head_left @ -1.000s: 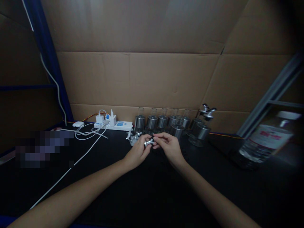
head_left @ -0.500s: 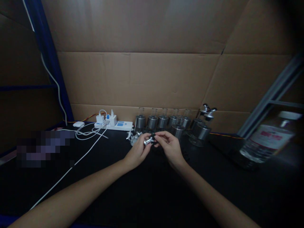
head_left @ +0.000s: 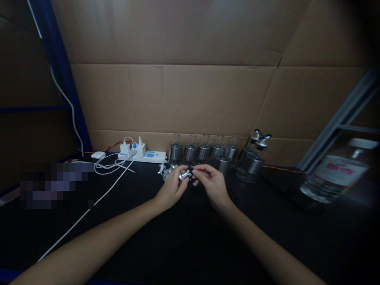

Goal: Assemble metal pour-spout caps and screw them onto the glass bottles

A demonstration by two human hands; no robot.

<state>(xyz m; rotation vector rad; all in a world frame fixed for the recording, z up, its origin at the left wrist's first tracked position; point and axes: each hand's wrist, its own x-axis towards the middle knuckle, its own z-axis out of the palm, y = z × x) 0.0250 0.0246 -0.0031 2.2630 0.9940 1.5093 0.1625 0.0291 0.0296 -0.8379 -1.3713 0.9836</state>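
Note:
My left hand (head_left: 171, 189) is closed around a silver pourer spout (head_left: 184, 175), held between thumb and fingers above the black table. My right hand (head_left: 212, 185) pinches a small black piece (head_left: 190, 168) at the end of that spout; its exact shape is too small and dark to make out. The two hands nearly meet at the spout. Just left of my left hand lie more silver pourer spouts (head_left: 162, 169), partly hidden by its fingers. Behind the hands stand several glass bottles with steel sleeves (head_left: 190, 151), without spouts on their necks.
At the right, a sleeved bottle (head_left: 252, 164) carries a pourer spout, as does another behind it. A large water bottle (head_left: 334, 174) stands farther right. A power strip (head_left: 151, 156) with plugged-in chargers and a white cable (head_left: 89, 209) lie to the left. Cardboard (head_left: 178, 95) closes the back.
The spout has turned slightly in my left hand and shows more of its curved side. My right fingers have barely shifted at the black piece.

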